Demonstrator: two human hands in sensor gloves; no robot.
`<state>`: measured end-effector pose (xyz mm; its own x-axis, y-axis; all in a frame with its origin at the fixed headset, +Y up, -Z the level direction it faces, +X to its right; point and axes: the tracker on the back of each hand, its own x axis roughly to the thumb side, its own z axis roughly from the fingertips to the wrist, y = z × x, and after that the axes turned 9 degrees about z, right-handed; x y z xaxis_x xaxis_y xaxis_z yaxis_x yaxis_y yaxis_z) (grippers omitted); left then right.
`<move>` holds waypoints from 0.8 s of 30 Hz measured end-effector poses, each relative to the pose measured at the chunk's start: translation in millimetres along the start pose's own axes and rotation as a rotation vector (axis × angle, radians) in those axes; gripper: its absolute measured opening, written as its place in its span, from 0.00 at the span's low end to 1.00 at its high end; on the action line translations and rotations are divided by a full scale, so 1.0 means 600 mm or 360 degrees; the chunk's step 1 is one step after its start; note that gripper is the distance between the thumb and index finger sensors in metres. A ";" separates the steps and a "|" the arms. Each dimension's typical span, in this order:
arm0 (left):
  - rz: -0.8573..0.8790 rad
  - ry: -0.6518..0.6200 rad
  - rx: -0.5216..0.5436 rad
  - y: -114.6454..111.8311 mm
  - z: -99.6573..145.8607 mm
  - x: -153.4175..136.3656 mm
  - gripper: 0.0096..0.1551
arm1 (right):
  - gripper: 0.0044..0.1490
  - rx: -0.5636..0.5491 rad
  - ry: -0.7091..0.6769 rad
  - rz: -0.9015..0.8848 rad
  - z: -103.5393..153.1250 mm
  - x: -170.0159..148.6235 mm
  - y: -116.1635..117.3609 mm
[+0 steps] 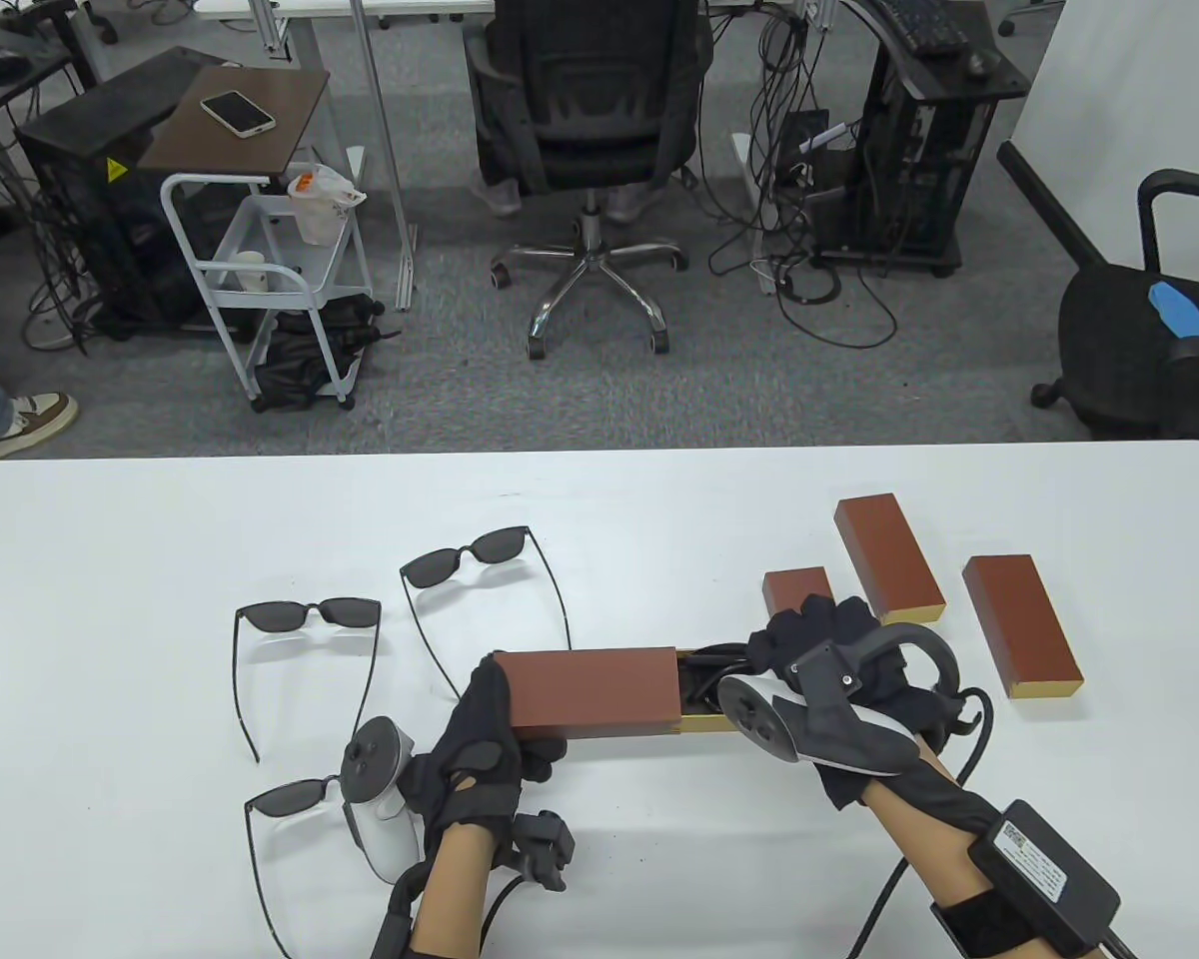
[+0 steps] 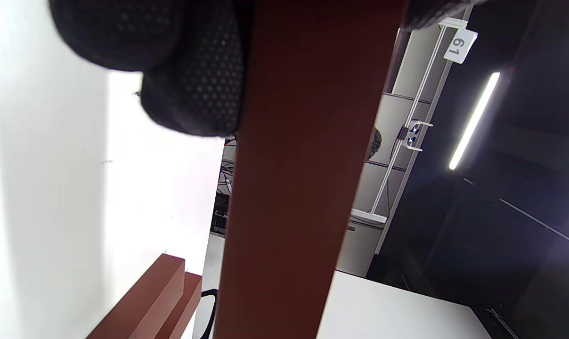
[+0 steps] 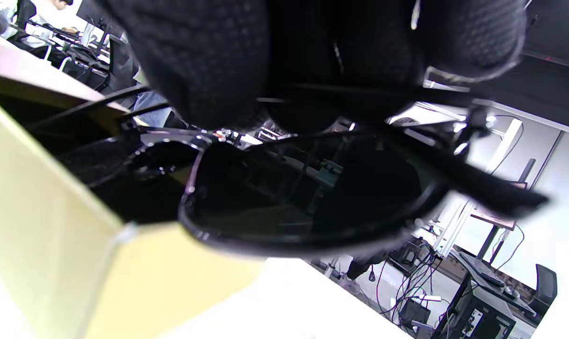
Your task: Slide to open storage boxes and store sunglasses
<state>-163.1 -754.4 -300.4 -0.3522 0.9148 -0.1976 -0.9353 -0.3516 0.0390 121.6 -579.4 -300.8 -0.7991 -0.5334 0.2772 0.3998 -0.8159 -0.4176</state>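
A brown sliding storage box (image 1: 599, 691) lies near the table's front edge, its gold inner tray (image 1: 709, 721) pulled out to the right. My left hand (image 1: 490, 734) grips the box's left end; the brown sleeve (image 2: 303, 169) fills the left wrist view. My right hand (image 1: 829, 649) holds folded black sunglasses (image 3: 308, 197) over the open tray (image 3: 53, 226), their temples reaching into it (image 1: 704, 664). Three more sunglasses lie open on the table: one at the left (image 1: 305, 614), one further back (image 1: 470, 557), one by my left wrist (image 1: 290, 799).
Three more brown boxes lie to the right: a small one (image 1: 797, 589), a long one (image 1: 889, 554) and another (image 1: 1021, 624). Beyond the white table (image 1: 160, 519) are an office chair (image 1: 585, 110) and a white cart (image 1: 260, 260).
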 end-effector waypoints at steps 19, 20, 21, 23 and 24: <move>-0.0029 0.0029 -0.0134 -0.025 0.000 -0.001 0.45 | 0.23 0.0089 -0.0002 -0.0173 -0.024 0.025 -0.003; -0.0038 0.0029 -0.0135 -0.026 0.000 -0.002 0.45 | 0.23 0.0089 -0.0001 -0.0171 -0.024 0.025 -0.003; -0.0042 0.0031 -0.0142 -0.028 -0.001 -0.002 0.45 | 0.23 0.0090 0.0000 -0.0175 -0.025 0.026 -0.003; -0.0036 0.0034 -0.0133 -0.027 0.000 -0.003 0.45 | 0.23 0.0102 0.0009 -0.0178 -0.026 0.027 0.000; -0.0037 0.0034 -0.0129 -0.026 0.000 -0.003 0.46 | 0.23 0.0089 0.0020 -0.0193 -0.026 0.027 0.000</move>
<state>-147.8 -750.7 -300.8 -0.3287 0.9188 -0.2185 -0.9372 -0.3460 -0.0450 101.6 -584.8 -309.8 -0.8486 -0.4276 0.3116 0.3240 -0.8856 -0.3329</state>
